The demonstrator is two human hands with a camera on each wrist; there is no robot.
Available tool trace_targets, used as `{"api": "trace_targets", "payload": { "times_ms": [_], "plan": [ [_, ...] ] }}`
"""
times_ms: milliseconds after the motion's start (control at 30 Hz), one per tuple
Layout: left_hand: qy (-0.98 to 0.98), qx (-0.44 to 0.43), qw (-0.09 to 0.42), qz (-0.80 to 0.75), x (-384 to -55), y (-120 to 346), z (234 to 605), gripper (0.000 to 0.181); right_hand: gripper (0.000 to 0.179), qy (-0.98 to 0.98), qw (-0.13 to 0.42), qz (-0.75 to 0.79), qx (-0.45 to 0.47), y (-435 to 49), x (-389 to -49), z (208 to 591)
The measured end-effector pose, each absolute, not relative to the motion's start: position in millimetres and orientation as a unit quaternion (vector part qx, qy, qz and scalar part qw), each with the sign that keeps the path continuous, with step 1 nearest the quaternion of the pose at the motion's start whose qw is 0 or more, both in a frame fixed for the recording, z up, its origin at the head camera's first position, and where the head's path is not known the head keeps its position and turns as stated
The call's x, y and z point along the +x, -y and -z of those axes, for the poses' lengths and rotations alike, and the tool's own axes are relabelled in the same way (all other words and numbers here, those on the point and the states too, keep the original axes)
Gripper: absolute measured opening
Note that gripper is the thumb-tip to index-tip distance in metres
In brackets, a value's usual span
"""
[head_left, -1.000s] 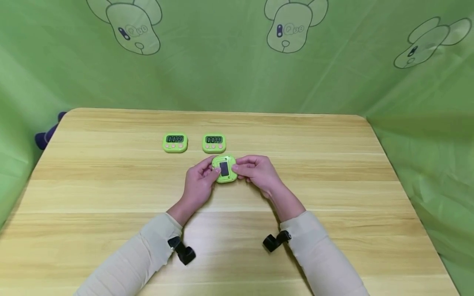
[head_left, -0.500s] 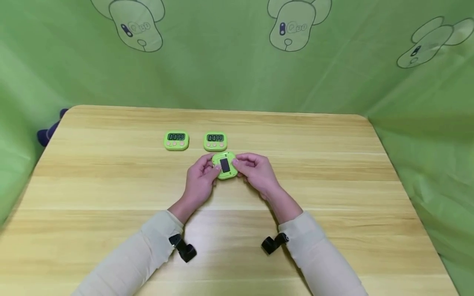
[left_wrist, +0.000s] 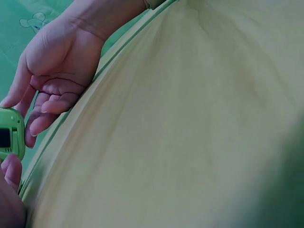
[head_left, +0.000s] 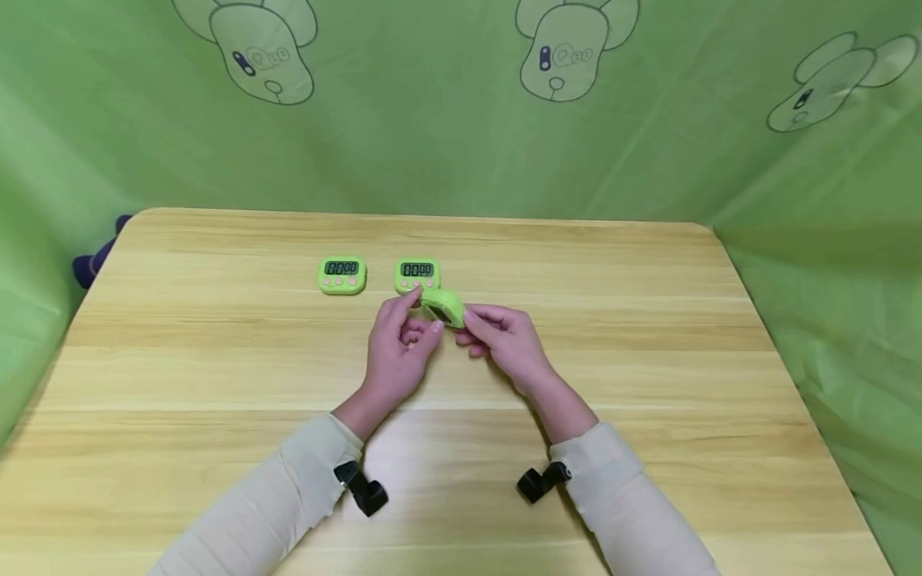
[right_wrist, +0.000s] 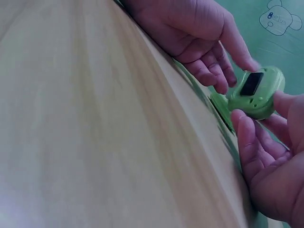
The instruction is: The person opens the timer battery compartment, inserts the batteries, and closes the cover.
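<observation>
A light-green digital timer is tilted above the table, its dark back panel turned down towards me. My right hand pinches its right edge between thumb and fingers. My left hand is at the timer's left side, a fingertip touching its edge, the other fingers loosely bent. In the right wrist view, the timer lies between the right hand and the left hand. Only part of the timer shows in the left wrist view.
Two more green timers lie face up behind the hands, a left one and a right one, both showing zeros. They rest on a wood-grain table. Green curtains with printed animal heads surround it.
The held timer has tipped from lying flat, back facing up, to nearly edge-on, and moved slightly away from me. My left fingers have loosened on it. The other two timers stay in place.
</observation>
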State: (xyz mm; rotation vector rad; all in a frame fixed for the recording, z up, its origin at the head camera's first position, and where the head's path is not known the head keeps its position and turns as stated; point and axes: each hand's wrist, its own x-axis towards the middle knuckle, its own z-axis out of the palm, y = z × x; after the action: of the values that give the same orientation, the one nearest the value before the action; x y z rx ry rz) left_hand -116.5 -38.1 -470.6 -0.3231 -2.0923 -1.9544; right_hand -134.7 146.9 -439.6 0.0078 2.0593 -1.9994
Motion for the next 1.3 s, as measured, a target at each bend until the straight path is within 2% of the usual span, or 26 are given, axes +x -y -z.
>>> {"api": "trace_targets", "payload": {
  "times_ms": [167,300,433,600,700,900,1300],
  "plan": [
    [0.716,-0.142,0.133,0.67,-118,32,470,0.062,0.042,-0.709,0.067,0.702,0.024,-155,-133,443],
    [0.709,-0.125,0.108,0.686,-119,23,467,0.061,0.05,-0.717,0.02,0.697,0.017,-163,-133,445],
    [0.729,-0.076,0.096,0.674,-122,8,463,0.055,0.05,-0.74,-0.028,0.672,-0.009,-171,-138,449],
    [0.773,-0.047,0.122,0.621,-134,-15,462,0.041,0.044,-0.784,-0.076,0.616,-0.016,-181,-150,452],
    [0.792,-0.046,0.144,0.591,-142,-25,462,0.035,0.041,-0.812,-0.081,0.579,0.003,-185,-157,452],
    [0.814,-0.029,0.163,0.557,-153,-32,461,0.031,0.04,-0.839,-0.052,0.541,0.037,-186,-169,450],
    [0.876,-0.023,0.12,0.466,-156,-37,462,0.045,0.041,-0.853,-0.043,0.517,0.063,-186,-179,449]
  ]
}}
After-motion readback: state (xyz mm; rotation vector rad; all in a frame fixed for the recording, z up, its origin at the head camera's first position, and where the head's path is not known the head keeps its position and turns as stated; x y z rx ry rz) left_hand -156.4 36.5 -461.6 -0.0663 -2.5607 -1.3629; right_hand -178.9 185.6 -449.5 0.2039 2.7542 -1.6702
